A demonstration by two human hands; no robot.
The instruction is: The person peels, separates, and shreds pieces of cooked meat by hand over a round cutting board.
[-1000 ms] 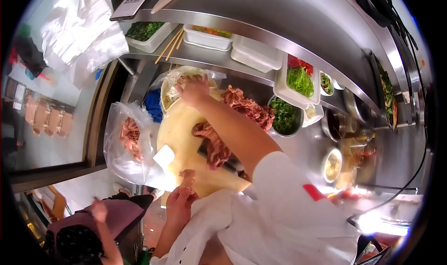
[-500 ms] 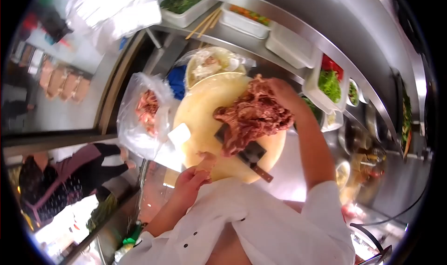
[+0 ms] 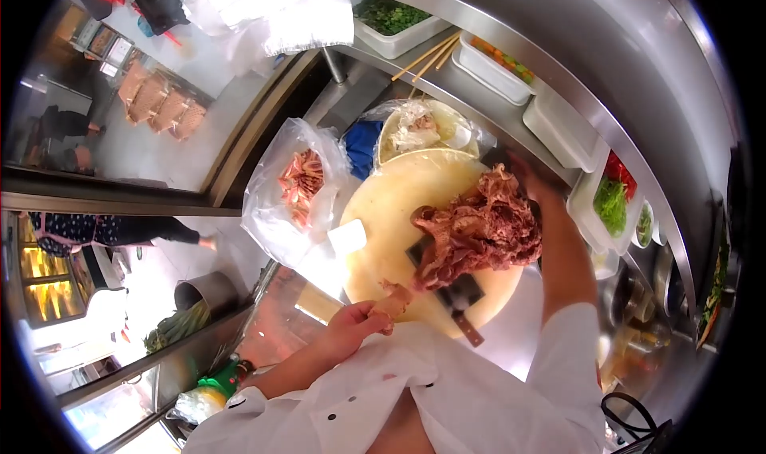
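Observation:
My left hand is closed around a pale pinkish piece of meat at the near-left edge of the round chopping board. A big heap of reddish-brown cooked meat lies on the board's right half. Partly under that heap is a cleaver, its wooden handle pointing towards me. My right hand is at the heap's far right edge. Its fingers are in shadow, so I cannot tell whether they grip the meat. A white card-like block sits on the board's left edge.
Left of the board stands a clear plastic bag of meat pieces. Behind it is a plastic-lined tub. Along the steel shelf are tubs of cut vegetables and several chopsticks. Another person is far left.
The view has shifted, moving the board rightwards in the picture. My right hand has come off the top of the heap to its far right edge. My left hand still holds its piece.

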